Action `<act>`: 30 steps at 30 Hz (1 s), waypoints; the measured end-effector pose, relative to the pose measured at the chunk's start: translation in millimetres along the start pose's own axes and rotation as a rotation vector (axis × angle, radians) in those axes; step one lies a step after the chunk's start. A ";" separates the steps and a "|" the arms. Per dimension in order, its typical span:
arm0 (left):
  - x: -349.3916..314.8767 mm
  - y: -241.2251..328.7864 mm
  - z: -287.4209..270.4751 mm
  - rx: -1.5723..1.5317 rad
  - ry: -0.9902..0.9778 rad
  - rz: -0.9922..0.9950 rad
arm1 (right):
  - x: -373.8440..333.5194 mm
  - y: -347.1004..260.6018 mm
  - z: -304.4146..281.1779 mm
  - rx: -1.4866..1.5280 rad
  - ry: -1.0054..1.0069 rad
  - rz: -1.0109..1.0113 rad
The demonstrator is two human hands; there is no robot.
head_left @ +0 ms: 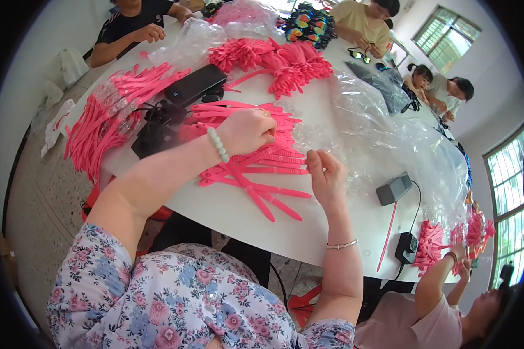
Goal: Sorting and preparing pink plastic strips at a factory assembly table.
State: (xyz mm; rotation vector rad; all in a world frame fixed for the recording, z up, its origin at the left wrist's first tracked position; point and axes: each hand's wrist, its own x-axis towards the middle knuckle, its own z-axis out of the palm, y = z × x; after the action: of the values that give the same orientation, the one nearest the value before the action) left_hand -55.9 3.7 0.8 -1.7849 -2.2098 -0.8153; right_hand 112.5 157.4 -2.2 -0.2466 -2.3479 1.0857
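At the far left of the frame, a white bag (73,67) slumps on the floor beside the wall. Right of it, on the white table (370,221), lies a fanned pile (96,131) of pink straps with clear parts among them. A co-worker in black (117,28) sits at the upper left. Nearer the middle, a black case (197,86) lies just above some dark gear (155,132).

The left hand (245,132), a beaded bracelet (218,144) at its wrist, is over the loose pink straps (247,180) in the centre of the frame. Its fingers are curled in; I cannot tell whether they grip a strap. Above are pink bundles (297,67), and colourful goggles (310,26) at the top.

The right hand (330,174), with a bangle (342,245) at its wrist, is at the straps' right ends, thumb and forefinger together; whether anything is clamped between them I cannot tell. Clear plastic (370,110) spreads to its upper right. Farther right are a single pink strip (386,238), a grey box (393,189) and a black adapter (407,248). At the lower right, a co-worker in pale pink (413,317) reaches toward more pink pieces (429,241).
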 end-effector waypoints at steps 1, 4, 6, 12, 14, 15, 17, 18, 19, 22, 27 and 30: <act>-1.4 6.3 -0.7 -0.070 0.079 -0.022 | 0.7 0.9 1.1 -0.001 0.014 0.004; -7.9 25.7 -0.3 -0.137 0.177 0.043 | 2.6 2.6 2.9 0.187 -0.104 0.116; -9.5 32.6 4.0 -0.206 0.273 0.079 | 3.5 1.4 3.1 0.262 -0.078 0.164; -18.4 34.8 14.2 -0.330 0.322 0.110 | 8.6 5.5 -0.3 0.597 -0.038 0.280; -19.8 36.6 15.3 -0.321 0.350 0.118 | 6.6 3.5 -2.7 0.629 -0.008 0.313; -19.3 38.6 12.6 -0.325 0.358 0.143 | 5.2 0.1 -5.8 0.614 -0.019 0.319; -22.9 42.9 2.0 -0.287 0.355 0.142 | 1.7 -8.3 -6.3 0.588 -0.023 0.299; -25.7 41.7 3.5 -0.264 0.340 0.171 | 0.4 -6.4 -2.9 0.585 -0.060 0.274; -27.3 41.5 2.6 -0.246 0.359 0.146 | -1.0 -7.3 -1.0 0.586 -0.041 0.290; -28.9 39.1 3.5 -0.247 0.339 0.154 | -5.4 -10.0 -0.3 0.538 -0.035 0.305; -28.0 36.4 6.3 -0.293 0.329 0.175 | -5.5 -10.2 1.8 0.507 -0.015 0.284; -29.3 32.6 7.0 -0.286 0.348 0.146 | -3.8 -1.1 0.8 0.562 -0.015 0.272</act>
State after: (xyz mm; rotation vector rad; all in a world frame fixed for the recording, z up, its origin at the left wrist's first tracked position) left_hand -16.1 -13.4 -9.0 -1.7328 -1.7925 -1.3457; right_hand 115.3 154.7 -3.3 -0.3497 -1.9545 1.8265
